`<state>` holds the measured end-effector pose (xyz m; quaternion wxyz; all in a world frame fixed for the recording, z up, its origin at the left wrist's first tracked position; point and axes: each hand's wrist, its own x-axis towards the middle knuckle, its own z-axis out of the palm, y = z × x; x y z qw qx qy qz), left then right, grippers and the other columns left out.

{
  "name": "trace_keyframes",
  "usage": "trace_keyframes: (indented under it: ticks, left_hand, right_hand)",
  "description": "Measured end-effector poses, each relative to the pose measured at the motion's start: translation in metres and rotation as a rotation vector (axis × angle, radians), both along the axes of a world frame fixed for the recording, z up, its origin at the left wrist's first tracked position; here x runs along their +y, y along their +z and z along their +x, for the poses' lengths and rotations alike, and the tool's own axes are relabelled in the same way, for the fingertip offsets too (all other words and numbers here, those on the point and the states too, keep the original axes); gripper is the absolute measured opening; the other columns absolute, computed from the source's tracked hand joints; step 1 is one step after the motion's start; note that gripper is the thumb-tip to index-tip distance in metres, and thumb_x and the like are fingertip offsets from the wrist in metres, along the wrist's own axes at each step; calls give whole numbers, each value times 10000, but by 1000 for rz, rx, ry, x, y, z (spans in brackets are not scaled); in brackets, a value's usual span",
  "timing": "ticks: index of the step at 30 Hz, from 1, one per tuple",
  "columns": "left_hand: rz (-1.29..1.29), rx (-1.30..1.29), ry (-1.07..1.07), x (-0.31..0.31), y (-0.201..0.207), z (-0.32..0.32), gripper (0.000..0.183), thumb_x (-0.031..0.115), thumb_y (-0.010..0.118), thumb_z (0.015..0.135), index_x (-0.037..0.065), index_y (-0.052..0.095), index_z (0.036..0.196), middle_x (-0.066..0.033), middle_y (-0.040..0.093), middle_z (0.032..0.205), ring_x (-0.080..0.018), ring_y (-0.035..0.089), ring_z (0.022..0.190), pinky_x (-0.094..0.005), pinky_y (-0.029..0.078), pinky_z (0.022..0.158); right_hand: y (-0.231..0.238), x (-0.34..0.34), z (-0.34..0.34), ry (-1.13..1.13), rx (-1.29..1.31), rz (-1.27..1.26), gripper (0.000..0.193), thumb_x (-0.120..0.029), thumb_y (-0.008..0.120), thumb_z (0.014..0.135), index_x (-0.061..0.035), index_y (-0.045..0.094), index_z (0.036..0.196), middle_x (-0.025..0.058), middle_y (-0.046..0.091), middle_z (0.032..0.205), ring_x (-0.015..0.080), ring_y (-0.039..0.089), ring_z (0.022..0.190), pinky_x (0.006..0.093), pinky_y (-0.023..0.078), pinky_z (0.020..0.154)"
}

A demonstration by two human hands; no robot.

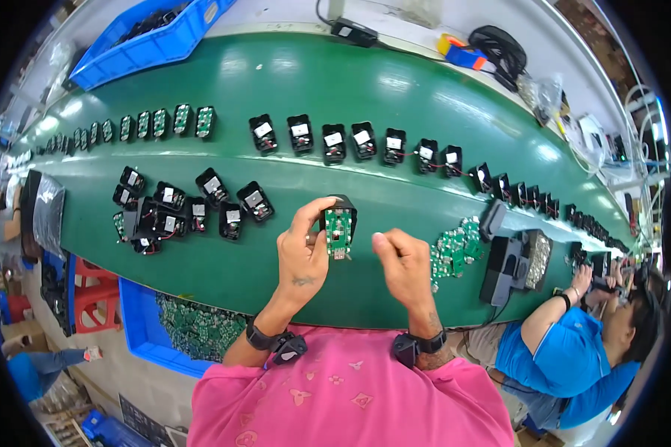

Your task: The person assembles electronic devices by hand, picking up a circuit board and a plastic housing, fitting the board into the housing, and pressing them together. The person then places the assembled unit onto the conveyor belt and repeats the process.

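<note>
My left hand (303, 249) grips a small black plastic housing (341, 200) with a green circuit board (340, 227) facing up in it. Thumb and fingers close round the housing's left side, above the table's near edge. To the right, apart from the housing, my right hand (406, 264) is curled into a loose fist with the thumb on top. Nothing shows in it. Just beyond that hand lies a pile of bare green circuit boards (455, 249). A cluster of open black housings (170, 195) with white-labelled parts and wires lies left of my left hand.
A row of black housings (334, 143) crosses the green table (291, 82), with board-fitted ones (205, 121) at left. Grey-black devices (503, 268) stand right. Blue bins (143, 48) (143, 328) sit far left and below the edge. A co-worker in blue (566, 350) works at right.
</note>
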<state>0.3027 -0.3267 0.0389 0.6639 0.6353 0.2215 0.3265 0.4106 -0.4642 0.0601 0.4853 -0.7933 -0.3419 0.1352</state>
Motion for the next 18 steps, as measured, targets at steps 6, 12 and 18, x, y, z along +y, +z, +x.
trace_keyframes:
  ticks: [6, 12, 18]
  left_hand:
    - [103, 110, -34, 5, 0, 2, 446, -124, 544, 866, 58, 597, 1269, -187, 654, 1202, -199, 713, 874, -291, 589, 687]
    - [168, 120, 27, 18, -9, 6, 467, -124, 533, 852, 51, 606, 1278, -200, 635, 1242, -236, 712, 926, -321, 593, 762]
    - [-103, 82, -152, 31, -11, 12, 499, -104, 530, 881, 41, 535, 1358, -203, 618, 1261, -183, 708, 923, -287, 585, 767]
  right_hand:
    - [7, 25, 1, 120, 236, 25, 224, -140, 655, 940, 24, 621, 792, 57, 558, 605, 98, 489, 552, 293, 391, 507]
    - [-2, 41, 4, 138, 420, 54, 256, -190, 656, 963, -3, 624, 792, -25, 569, 620, 29, 460, 538, 223, 349, 473]
    - [-11, 53, 14, 2, 242, -12, 236, -152, 673, 941, 16, 630, 781, 35, 554, 588, 76, 457, 521, 284, 354, 471]
